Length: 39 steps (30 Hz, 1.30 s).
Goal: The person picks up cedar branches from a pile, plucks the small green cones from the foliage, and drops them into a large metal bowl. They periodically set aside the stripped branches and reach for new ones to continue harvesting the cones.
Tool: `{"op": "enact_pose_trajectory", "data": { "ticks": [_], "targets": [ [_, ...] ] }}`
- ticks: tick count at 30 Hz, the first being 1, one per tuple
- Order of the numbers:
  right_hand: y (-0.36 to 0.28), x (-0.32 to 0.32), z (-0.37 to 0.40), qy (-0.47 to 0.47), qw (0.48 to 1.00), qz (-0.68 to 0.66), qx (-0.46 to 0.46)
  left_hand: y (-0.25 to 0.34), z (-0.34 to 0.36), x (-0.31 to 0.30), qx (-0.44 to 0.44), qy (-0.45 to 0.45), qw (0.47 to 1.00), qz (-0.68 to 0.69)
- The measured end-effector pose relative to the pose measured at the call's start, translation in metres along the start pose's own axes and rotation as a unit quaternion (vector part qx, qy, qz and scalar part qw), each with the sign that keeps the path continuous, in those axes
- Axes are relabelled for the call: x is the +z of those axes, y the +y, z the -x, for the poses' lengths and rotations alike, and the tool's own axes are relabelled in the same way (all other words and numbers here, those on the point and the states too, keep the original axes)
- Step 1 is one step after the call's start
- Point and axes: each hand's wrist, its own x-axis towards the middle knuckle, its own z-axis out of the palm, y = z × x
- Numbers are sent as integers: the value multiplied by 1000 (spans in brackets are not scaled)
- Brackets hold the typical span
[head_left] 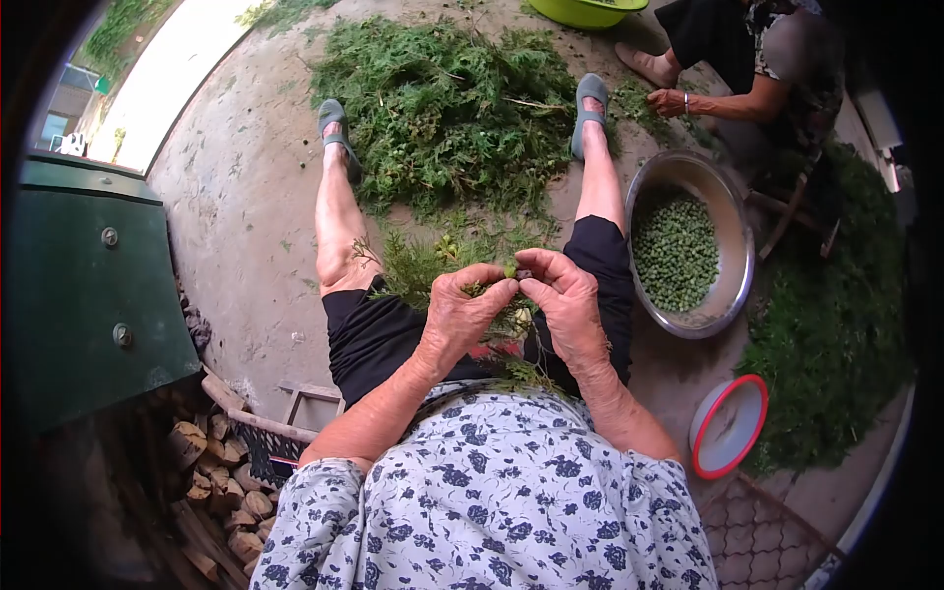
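My left hand [466,307] pinches a green sprig above my lap, its thumb and forefinger closed at the twig. My right hand [560,295] meets it, fingertips closed around something small and dark beside a light green bit; exactly what it is cannot be made out. Leafy green sprigs [411,264] spread between my legs, under and behind my hands. Beyond them lies a large heap of cut green branches [442,118] between my feet. To the right of my right leg stands a metal basin [733,251] holding many small green cones [675,251].
A co-worker [787,88] sits at the upper right, one hand near some sprigs. A lime-green basin [590,12] is at the top. More greenery [836,334] and a red-rimmed bowl [758,423] lie right. Firewood [228,472], a black crate [270,440] and a green metal panel [88,295] are left.
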Motion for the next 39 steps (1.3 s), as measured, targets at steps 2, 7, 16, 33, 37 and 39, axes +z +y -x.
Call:
{"op": "enact_pose_trajectory", "data": {
  "ticks": [2, 7, 16, 33, 37, 39],
  "targets": [
    [-1, 0, 0, -6, 1000, 30, -1, -1, 1, 0, -12, 9, 1000, 2],
    [-1, -6, -2, -36, 982, -154, 98, 5, 3, -2, -19, 9, 999, 40],
    [2, -14, -5, -43, 950, -261, 165, 7, 4, -4, -19, -25, 999, 39],
    [-4, 1, 3, -30, 996, -18, 88, 2, -1, -5, 145, -45, 983, -107],
    [-2, -22, -7, 10, 975, -189, 118, 10, 2, -4, 120, -64, 986, -92],
    [-15, -37, -10, 59, 974, -212, 59, 13, 2, -7, 107, -70, 989, -71]
  ]
}}
